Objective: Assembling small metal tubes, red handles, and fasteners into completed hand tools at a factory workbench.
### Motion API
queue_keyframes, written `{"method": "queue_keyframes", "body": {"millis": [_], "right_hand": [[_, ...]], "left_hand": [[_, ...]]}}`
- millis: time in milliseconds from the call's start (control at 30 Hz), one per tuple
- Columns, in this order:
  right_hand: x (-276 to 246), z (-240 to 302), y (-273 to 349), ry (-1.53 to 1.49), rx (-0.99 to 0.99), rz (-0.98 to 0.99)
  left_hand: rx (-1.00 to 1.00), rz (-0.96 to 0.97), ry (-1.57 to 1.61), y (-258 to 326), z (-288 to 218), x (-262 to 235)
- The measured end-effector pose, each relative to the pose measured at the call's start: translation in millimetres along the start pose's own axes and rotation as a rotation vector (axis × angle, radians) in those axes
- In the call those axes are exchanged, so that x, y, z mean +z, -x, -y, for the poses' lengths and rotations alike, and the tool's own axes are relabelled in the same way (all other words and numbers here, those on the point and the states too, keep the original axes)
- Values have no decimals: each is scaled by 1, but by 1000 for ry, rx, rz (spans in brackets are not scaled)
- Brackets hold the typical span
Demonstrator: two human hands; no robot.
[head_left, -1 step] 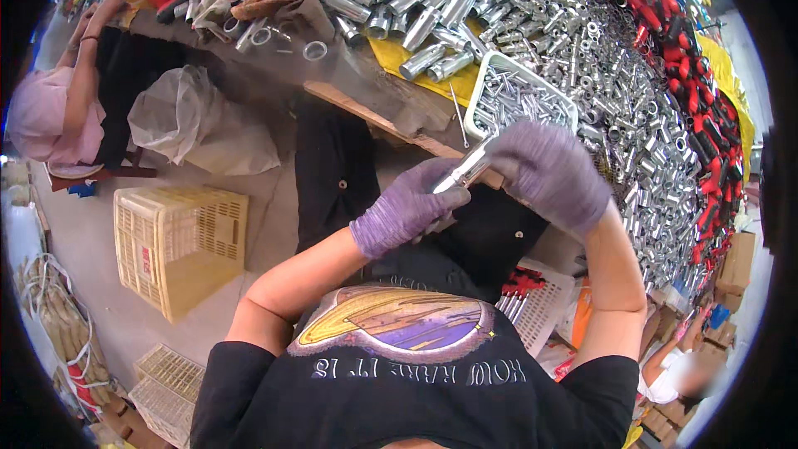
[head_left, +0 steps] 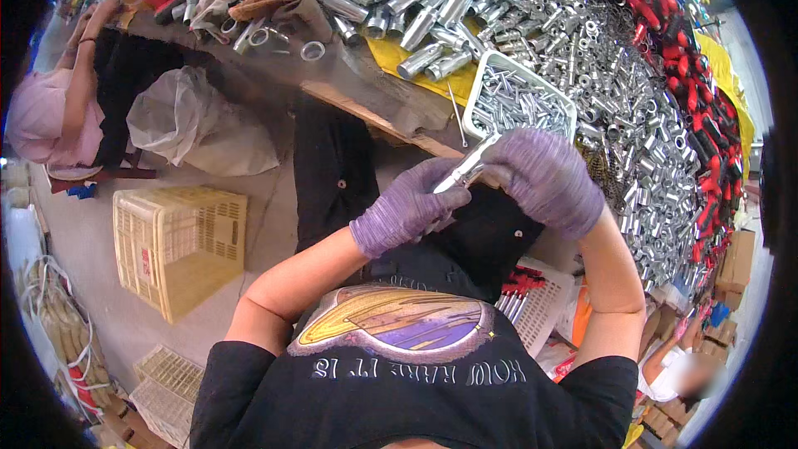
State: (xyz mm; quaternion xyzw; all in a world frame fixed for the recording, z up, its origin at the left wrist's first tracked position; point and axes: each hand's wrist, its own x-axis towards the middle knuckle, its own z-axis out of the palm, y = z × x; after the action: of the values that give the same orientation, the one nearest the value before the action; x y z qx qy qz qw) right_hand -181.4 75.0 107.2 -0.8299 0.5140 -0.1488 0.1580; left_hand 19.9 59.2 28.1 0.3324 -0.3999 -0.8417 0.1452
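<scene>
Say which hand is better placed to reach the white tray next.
Probably the right hand: it is close to the white tray; the left hand lies farther away. Both hands are on the metal tube, however.

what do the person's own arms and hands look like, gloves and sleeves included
The left hand and right hand wear matching streaky purple knit gloves ending around the wrists. Both forearms are bare, with no watch or bracelet visible; black short sleeves cover the upper arms.

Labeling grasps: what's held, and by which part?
Shiny silver metal cylinder. Purple knit-gloved left hand grips its lower-left end; purple knit-gloved right hand is at its upper-right end, exact contact partly hidden.
</scene>
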Motion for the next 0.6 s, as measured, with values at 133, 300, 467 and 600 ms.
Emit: {"method": "queue_keyframes", "body": {"millis": [133, 300, 467, 600], "right_hand": [[9, 1, 10, 184, -65, -3], [21, 9, 21, 376, -120, -94], [22, 5, 30, 315, -223, -64], [35, 1, 45, 245, -120, -125]], "left_hand": [[-9, -39, -63, -1, -8, 10], [35, -24, -57, -6, 1, 12], [64, -15, -177, -3, 7, 12], [122, 17, -315, -8, 17, 9]]}}
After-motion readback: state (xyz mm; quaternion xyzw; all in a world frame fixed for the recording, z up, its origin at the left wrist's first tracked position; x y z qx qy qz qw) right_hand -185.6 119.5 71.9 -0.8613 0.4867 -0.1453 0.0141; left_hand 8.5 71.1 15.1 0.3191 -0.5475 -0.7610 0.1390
